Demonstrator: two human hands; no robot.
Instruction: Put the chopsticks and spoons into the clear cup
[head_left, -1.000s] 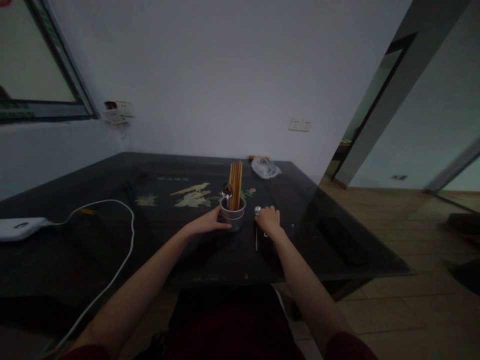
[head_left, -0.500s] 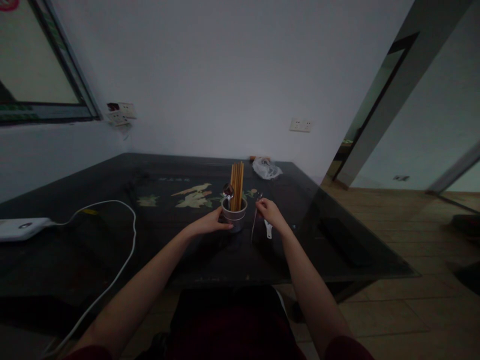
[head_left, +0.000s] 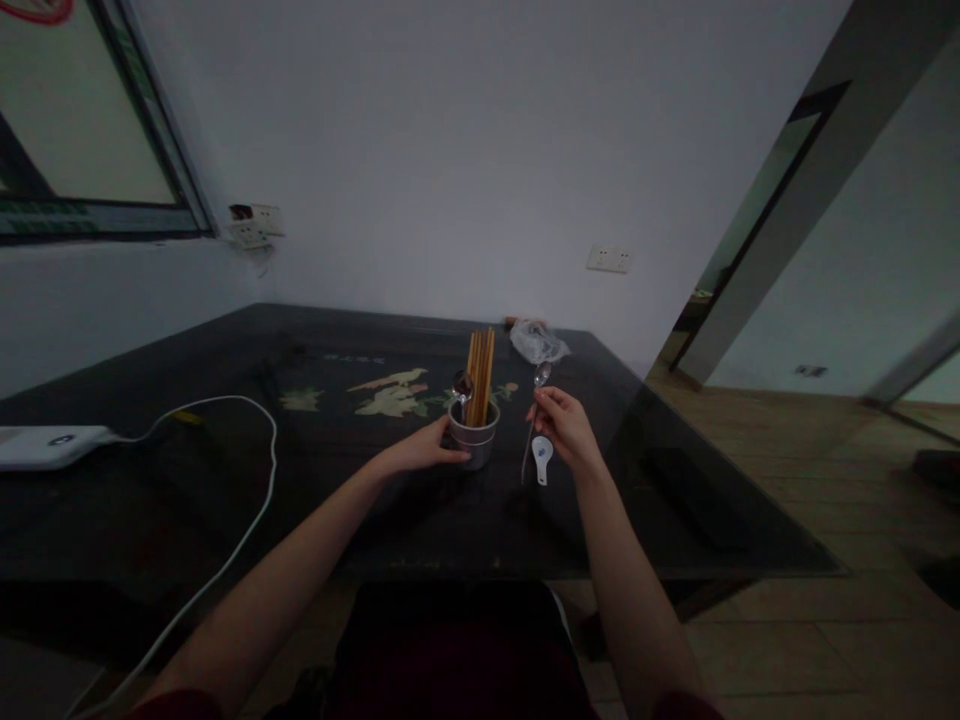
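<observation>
My left hand point(head_left: 427, 446) is closed round the left side of a grey metal cup point(head_left: 475, 437) that stands on the dark table. Several wooden chopsticks point(head_left: 480, 378) and a metal spoon point(head_left: 462, 385) stand upright in the cup. To the right of it, my right hand point(head_left: 562, 425) pinches a long metal spoon point(head_left: 542, 374) by its handle, bowl up and handle end pointing down. A short white soup spoon point(head_left: 542, 458) with a small blue mark lies on the table just below my right hand.
A crumpled clear plastic bag point(head_left: 538, 342) lies at the table's back edge by the wall. On the left are a white power strip point(head_left: 49, 447) and its white cable point(head_left: 273, 450). A dark flat object point(head_left: 697, 500) rests at the right.
My right hand has moved to the right, away from the cup, with the long metal spoon, whose bowl now shows higher. My left hand stays on the cup. The view has shifted slightly.
</observation>
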